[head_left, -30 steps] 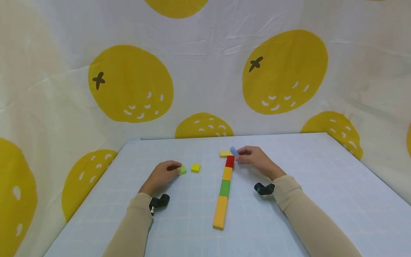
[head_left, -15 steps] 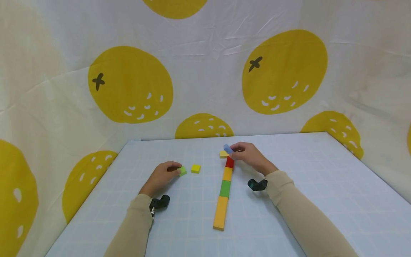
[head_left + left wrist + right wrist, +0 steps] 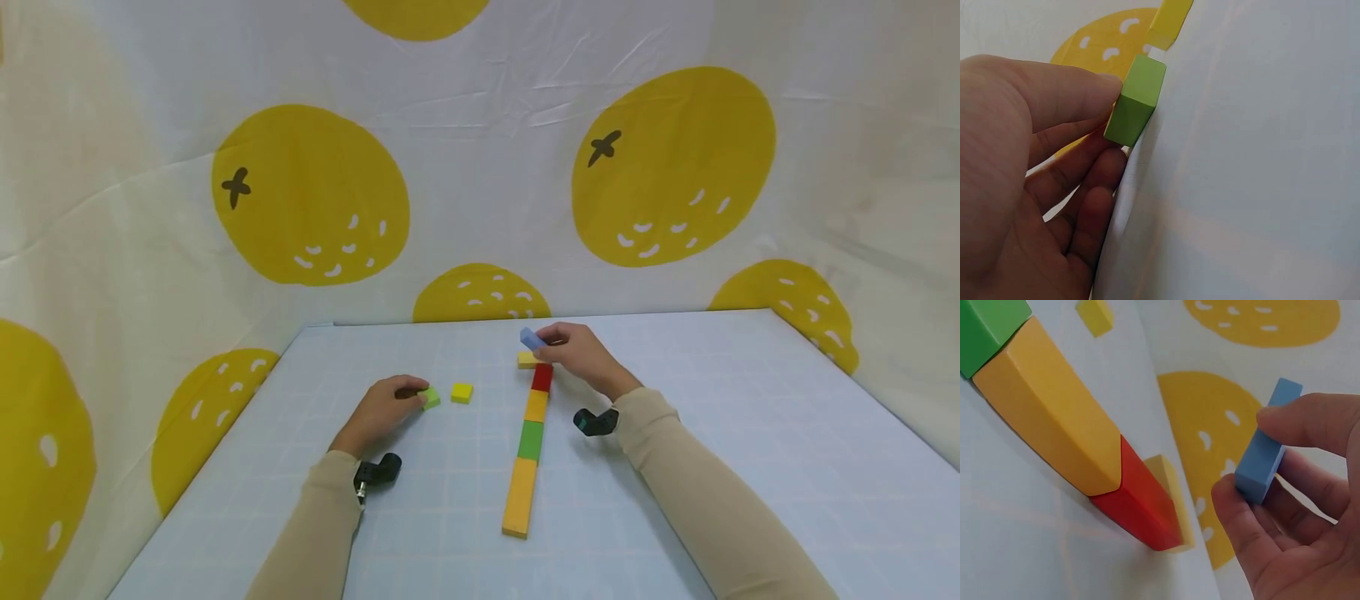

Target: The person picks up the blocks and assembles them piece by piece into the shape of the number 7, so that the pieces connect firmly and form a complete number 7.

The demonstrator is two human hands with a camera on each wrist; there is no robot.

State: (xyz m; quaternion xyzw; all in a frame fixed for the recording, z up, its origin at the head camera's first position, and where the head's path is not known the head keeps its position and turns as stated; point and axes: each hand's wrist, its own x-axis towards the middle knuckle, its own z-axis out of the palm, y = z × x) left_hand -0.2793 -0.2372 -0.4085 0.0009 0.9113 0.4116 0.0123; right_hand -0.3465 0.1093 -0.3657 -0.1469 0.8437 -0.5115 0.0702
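In the head view my right hand (image 3: 579,357) holds a small blue block (image 3: 532,338) over the far end of a row of blocks. The right wrist view shows that blue block (image 3: 1263,450) tilted between thumb and fingers, above the table. The row has a red block (image 3: 542,377), an orange block (image 3: 536,406), a green block (image 3: 530,440) and a long orange block (image 3: 519,497) nearest me. A pale yellow block (image 3: 527,360) lies crosswise past the red one. My left hand (image 3: 381,411) pinches a light green block (image 3: 1139,94) at the table surface.
A yellow block (image 3: 462,392) lies just right of the light green one. The pale checked table (image 3: 435,550) ends at a back edge, where a white cloth (image 3: 487,167) with yellow fruit prints hangs. Dark cameras sit on both wrists.
My right hand has carried the blue block left and farther away from me, past the red block. The left hand and the light green block have stayed in place.
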